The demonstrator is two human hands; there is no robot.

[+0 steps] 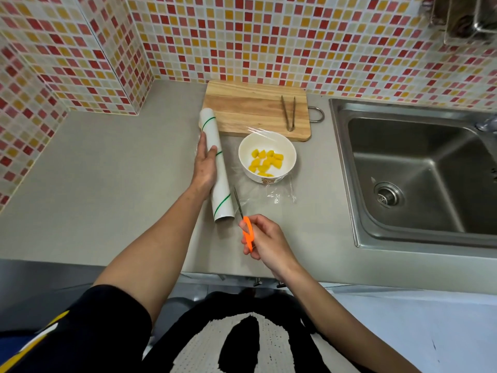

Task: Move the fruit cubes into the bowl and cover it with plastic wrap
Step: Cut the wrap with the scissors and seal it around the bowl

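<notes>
A white bowl [285, 150] on the grey counter holds several yellow fruit cubes [266, 161]. A clear sheet of plastic wrap [279, 195] lies over the bowl and spills onto the counter in front of it. Left of the bowl lies the white plastic wrap roll [219, 181] with green stripes. My left hand [205, 164] rests on the roll's middle and presses it down. My right hand [265, 242] grips the orange-handled scissors [243, 223], whose blades point at the sheet beside the roll's near end.
A wooden cutting board [250, 109] sits behind the bowl with metal tongs [289, 113] on it. A steel sink [419, 173] fills the right side. Mosaic tile walls close off the back and left. The counter's front edge runs just below my right hand.
</notes>
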